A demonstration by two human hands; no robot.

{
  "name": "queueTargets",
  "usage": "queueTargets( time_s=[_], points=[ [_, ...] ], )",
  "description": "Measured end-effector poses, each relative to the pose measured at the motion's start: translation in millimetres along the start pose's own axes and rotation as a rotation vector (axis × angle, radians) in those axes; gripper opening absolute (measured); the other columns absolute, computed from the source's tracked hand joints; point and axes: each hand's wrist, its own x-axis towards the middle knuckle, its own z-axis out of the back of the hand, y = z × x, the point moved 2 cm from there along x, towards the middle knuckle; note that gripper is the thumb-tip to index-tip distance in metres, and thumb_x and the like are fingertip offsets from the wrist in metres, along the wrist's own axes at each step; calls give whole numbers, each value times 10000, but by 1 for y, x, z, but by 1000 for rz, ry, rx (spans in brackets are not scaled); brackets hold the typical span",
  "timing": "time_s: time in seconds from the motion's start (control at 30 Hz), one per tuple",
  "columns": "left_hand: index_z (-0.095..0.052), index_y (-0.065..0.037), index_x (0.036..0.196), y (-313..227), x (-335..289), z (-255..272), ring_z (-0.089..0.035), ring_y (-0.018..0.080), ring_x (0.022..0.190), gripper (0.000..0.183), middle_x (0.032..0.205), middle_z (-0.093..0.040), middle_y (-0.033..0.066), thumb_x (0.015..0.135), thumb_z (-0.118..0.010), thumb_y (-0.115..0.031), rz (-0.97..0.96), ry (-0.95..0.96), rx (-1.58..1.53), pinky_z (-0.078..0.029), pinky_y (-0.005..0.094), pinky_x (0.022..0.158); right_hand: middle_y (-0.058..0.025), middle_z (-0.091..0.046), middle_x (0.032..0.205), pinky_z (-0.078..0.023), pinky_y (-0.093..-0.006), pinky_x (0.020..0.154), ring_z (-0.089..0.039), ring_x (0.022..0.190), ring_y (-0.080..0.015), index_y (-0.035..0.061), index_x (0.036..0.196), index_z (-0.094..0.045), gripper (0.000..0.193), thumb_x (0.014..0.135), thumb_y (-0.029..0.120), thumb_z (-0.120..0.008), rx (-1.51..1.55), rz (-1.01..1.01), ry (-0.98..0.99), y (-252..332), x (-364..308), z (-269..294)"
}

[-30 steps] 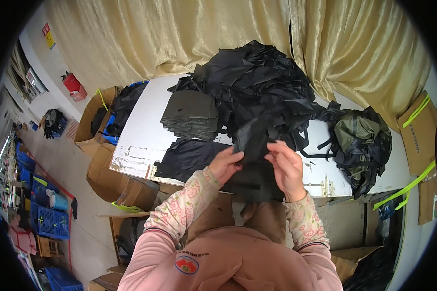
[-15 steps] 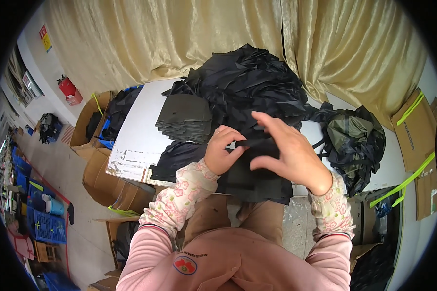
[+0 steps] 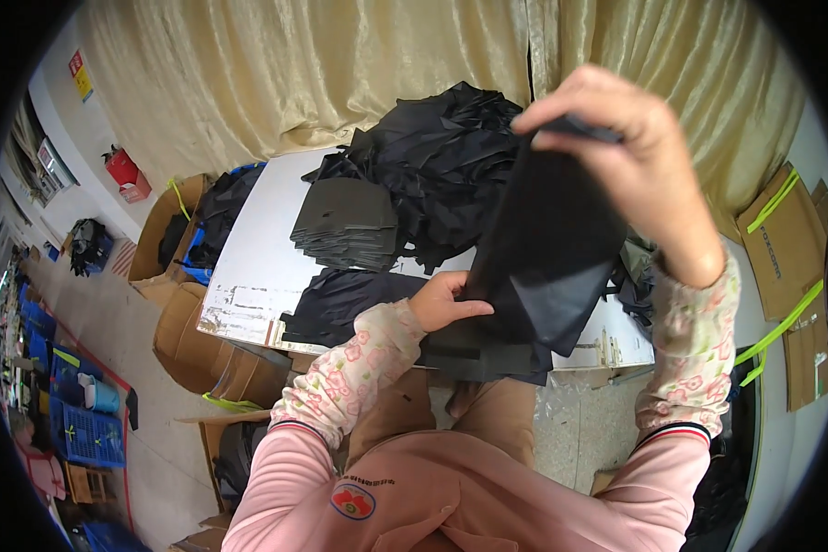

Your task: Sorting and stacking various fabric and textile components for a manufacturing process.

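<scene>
My right hand (image 3: 616, 138) is raised over the right half of the table and pinches the top edge of a black fabric piece (image 3: 557, 230). The piece hangs down from it, partly lit, with a lower corner pointing toward me. At its lower left edge my left hand (image 3: 443, 302) grips the fabric, thumb on the near side, some fingertips hidden by the cloth. Beneath lie more flat black pieces (image 3: 469, 362) at the table's front edge. Left of these is a stack of dark grey panels (image 3: 345, 216), with folded black cloth (image 3: 331, 304) in front of it.
A large heap of black fabric (image 3: 442, 156) covers the back of the white table (image 3: 248, 248), against gold curtains (image 3: 340, 55). Open cardboard boxes (image 3: 198, 340) stand along the left side. A flattened carton (image 3: 782, 239) with yellow-green straps is at the right.
My right hand has risen up and to the right, closing on the black fabric piece and lifting its top edge. My left hand has shifted slightly, lower and to the right.
</scene>
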Motion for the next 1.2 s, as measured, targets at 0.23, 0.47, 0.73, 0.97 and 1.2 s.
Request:
queueTargets(
  time_s=[0.23, 0.47, 0.73, 0.97, 1.2],
  points=[
    [-565, 9, 1216, -7, -36, 40, -575, 112, 1037, 411, 1137, -633, 42, 821, -677, 19, 177, 73, 53, -460, 283, 930, 16, -627, 944, -427, -195, 805, -564, 881, -53, 28, 1025, -666, 153, 899, 53, -583, 190, -217, -276, -1, -19, 72],
    [-635, -11, 1003, -30, -113, 127, -527, 26, 758, 235, 838, -608, -43, 789, -730, -30, 349, -161, 489, -450, 217, 686, 30, -631, 873, -456, -195, 729, -580, 792, -56, 61, 977, -662, 125, 863, 112, -659, 466, -643, -226, -116, -104, 71],
    [-570, -28, 795, -46, -202, 211, -528, 154, 683, 191, 737, -528, 31, 700, -696, 80, 109, -709, 1032, -440, 272, 642, -34, -634, 843, -460, -252, 778, -586, 830, -122, 5, 797, -658, 98, 720, -56, -650, 504, -751, 166, -130, -213, -34],
    [-557, -57, 849, -18, -226, 188, -573, 346, 777, 320, 809, -545, 127, 603, -588, 146, 60, -803, 1433, -472, 382, 693, -44, -599, 813, -455, -327, 791, -550, 853, -235, 79, 822, -695, 303, 611, -123, -613, 161, -588, 208, -92, -287, -108],
    [-573, -48, 858, -8, -209, 186, -610, 327, 815, 327, 841, -601, 126, 599, -603, 150, 105, -816, 1335, -489, 358, 743, -74, -600, 819, -456, -324, 782, -555, 845, -253, 39, 812, -667, 260, 651, -133, -558, 34, -640, 17, -103, -286, -93]
  ],
)
